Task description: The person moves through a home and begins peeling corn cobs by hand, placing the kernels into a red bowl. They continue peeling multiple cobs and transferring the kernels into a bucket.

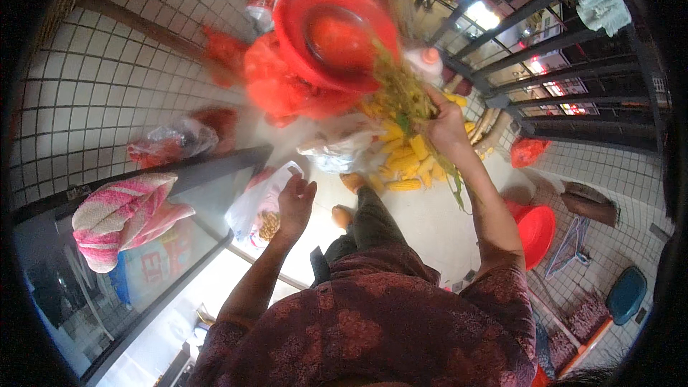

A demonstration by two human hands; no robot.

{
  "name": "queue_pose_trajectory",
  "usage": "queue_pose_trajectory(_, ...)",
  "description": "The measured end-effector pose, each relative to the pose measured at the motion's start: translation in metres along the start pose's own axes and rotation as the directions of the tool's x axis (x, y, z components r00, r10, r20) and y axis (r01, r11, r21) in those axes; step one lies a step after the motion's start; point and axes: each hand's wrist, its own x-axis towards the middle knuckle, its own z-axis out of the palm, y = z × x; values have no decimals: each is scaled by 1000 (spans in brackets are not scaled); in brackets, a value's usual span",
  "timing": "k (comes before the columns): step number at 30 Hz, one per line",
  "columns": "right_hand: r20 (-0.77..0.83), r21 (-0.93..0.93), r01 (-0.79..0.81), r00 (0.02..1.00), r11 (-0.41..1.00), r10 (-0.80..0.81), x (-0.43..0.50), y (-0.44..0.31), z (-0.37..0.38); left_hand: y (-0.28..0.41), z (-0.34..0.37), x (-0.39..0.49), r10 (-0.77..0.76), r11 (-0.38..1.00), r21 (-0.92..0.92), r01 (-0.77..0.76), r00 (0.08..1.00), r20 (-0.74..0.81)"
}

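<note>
My right hand (447,122) is closed on a bunch of green-brown plant stalks with leaves (404,91), which is slightly blurred. The bunch overlaps the right rim of a large red plastic basin (290,16). Below and behind the stalks, a pile of yellow corn cobs (403,161) lies on the pale floor. My left hand (296,207) is raised with its fingers loosely bent and nothing visible in it, above a white plastic bag (242,209) with brown items in it. Red plastic bags (274,83) bulge beneath and beside the basin.
A pink and white towel (126,215) hangs over a glass door's frame at left. Another white bag (338,153) stands before my feet. Dark railings (570,70) run along the upper right. A red bucket (537,234), hangers (568,250), and a mop (580,322) are at right.
</note>
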Motion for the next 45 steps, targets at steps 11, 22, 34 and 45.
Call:
queue_pose_trajectory(11,-24,-113,-26,999,993,23,32,-4,5,77,29,127,-120,949,-300,95,990,-68)
queue_pose_trajectory(22,-58,-34,0,998,999,-2,3,14,-19,23,43,267,-158,783,-614,101,987,-40)
queue_pose_trajectory(34,-85,125,77,994,989,-67,17,-6,-15,158,-66,218,-138,811,-580,-71,941,-309)
queue_pose_trajectory(45,25,65,75,997,995,-77,73,-34,23,99,-88,243,-311,647,-755,108,941,-132)
